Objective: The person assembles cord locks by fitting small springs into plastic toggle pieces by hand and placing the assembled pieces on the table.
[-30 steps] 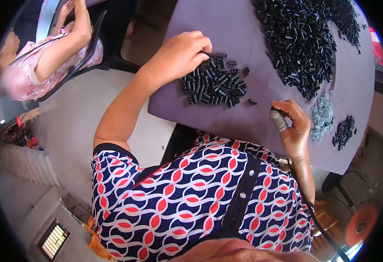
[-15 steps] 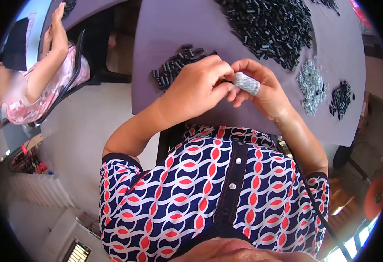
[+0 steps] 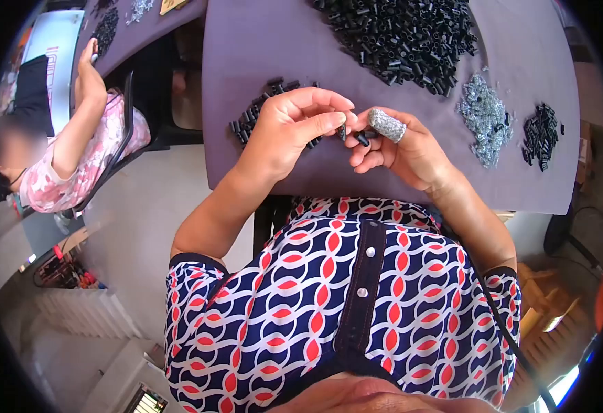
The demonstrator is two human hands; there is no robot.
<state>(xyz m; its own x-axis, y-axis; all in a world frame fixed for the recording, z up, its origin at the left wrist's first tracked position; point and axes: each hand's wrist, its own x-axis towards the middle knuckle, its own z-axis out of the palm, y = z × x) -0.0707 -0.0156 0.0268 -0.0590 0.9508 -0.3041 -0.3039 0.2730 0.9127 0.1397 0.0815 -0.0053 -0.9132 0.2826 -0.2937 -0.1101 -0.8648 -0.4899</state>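
Note:
My left hand (image 3: pixel 294 131) pinches a small dark piece (image 3: pixel 342 131) between thumb and fingertips, in front of a smaller pile of black tubes (image 3: pixel 243 128). Close beside it, my right hand (image 3: pixel 404 148) holds a black tube (image 3: pixel 362 139) in its curled fingers. The thumb of that hand wears a grey speckled cover (image 3: pixel 386 125). The fingertips of both hands nearly meet over the near part of the purple-grey table (image 3: pixel 418 189). Whether the two small pieces touch is hidden by the fingers.
A large heap of black tubes (image 3: pixel 404 41) lies beyond my hands. To the right are a pile of clear small parts (image 3: pixel 483 120) and a small black pile (image 3: pixel 541 134). Another person (image 3: pixel 74 151) sits at the left by a second table (image 3: pixel 133 38). A cable (image 3: pixel 504 337) hangs at my right side.
From far apart, my hands have come together; the left left the small tube pile. Since half a second ago its fingers have shifted, exposing the small pieces. The view has also shifted.

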